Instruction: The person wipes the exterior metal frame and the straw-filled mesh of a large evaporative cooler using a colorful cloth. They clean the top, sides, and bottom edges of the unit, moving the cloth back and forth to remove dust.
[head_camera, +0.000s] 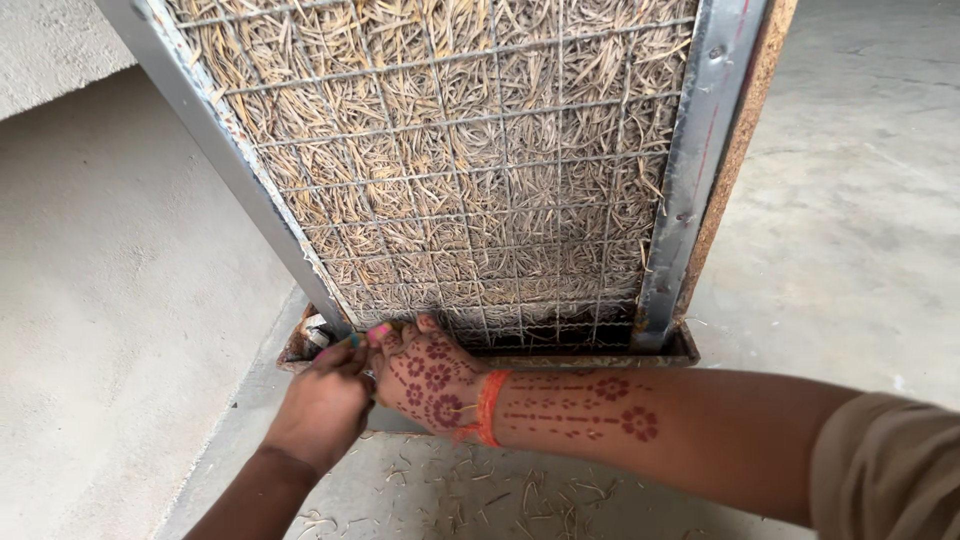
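Observation:
A tall metal-framed panel (700, 150) stands on the concrete floor, filled with dry straw-like fibre pad (470, 160) behind a wire mesh. Its rusty bottom tray (660, 355) rests on the floor. My left hand (325, 400) is at the panel's lower left corner, fingers curled against the frame's rusty foot (305, 335). My right hand (430, 380), with dark red patterns and an orange thread at the wrist, crosses over from the right and presses its fingertips on the bottom edge of the mesh beside the left hand. What the fingers pinch is hidden.
Grey concrete floor (850, 200) lies all around, with loose bits of straw (500, 495) scattered in front of the panel. A pale rough wall (50, 50) rises at the upper left, and a floor step edge runs down the left.

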